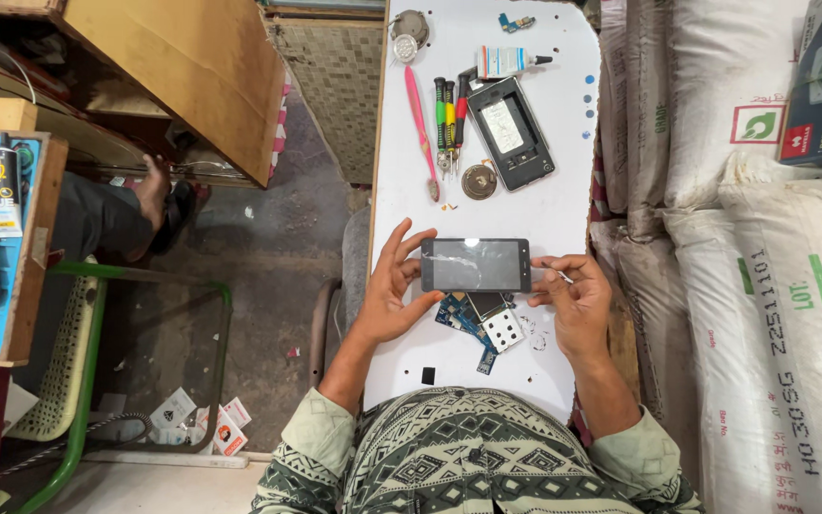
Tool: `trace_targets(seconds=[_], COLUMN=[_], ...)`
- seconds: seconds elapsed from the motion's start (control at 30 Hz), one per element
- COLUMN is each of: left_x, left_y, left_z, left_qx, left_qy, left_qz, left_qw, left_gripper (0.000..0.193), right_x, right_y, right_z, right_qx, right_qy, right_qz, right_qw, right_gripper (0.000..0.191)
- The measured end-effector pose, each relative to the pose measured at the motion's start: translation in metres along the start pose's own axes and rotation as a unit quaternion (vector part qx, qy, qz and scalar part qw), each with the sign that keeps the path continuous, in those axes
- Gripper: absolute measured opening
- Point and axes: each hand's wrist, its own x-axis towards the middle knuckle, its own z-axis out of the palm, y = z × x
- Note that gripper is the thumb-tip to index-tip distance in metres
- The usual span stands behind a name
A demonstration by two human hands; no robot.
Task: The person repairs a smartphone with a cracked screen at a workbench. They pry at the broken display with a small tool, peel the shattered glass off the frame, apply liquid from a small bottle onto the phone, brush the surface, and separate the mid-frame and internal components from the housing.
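Observation:
I hold a black phone screen panel (476, 265) flat and sideways above the white table (535, 214). My left hand (393, 286) grips its left end with fingers spread along the edge. My right hand (573, 295) pinches its right end. Just below the panel lie a blue circuit board (457, 317) and a small white perforated part (503, 330). Farther up the table rests an opened phone back housing (511, 133).
A pink tool (420, 124), several screwdrivers (449, 124), a glue tube (508, 62) and round discs (479, 181) lie at the table's far end. White sacks (744, 286) stack on the right. A green chair frame (88, 371) and another person's leg (107, 214) are left.

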Motion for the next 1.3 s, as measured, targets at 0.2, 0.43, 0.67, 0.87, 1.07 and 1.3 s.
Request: trace_targets(seconds=[0.2,0.43,0.67,0.87,1.07,1.3], left_x=[0.001,0.007,0.013,0.016,0.014,0.01], left_y=[0.001,0.005,-0.007,-0.012,-0.014,-0.02], left_z=[0.002,-0.001,0.024,0.035,0.034,0.034], left_qx=[0.006,-0.075,-0.09,-0.186,-0.155,-0.149], left_qy=[0.002,0.031,0.067,0.076,0.095,0.089], left_qz=[-0.041,-0.063,-0.03,-0.074,-0.06,-0.075], left_qw=[0.999,0.995,0.993,0.977,0.982,0.982], left_gripper=[0.101,0.105,0.11,0.105,0.1,0.099], right_x=[-0.003,-0.011,-0.022,-0.029,-0.027,-0.026], right_y=[0.001,0.003,0.0,-0.003,-0.002,-0.002], right_z=[0.008,0.021,0.029,0.037,0.041,0.04], right_qx=[-0.062,-0.049,0.025,0.022,0.014,-0.023], right_qy=[-0.009,-0.026,-0.041,-0.052,-0.058,-0.052], right_qz=[-0.004,0.003,0.034,0.015,0.023,0.002], right_qw=[0.998,0.998,0.998,0.998,0.998,0.998], right_gripper=[0.013,0.01,0.01,0.01,0.01,0.008])
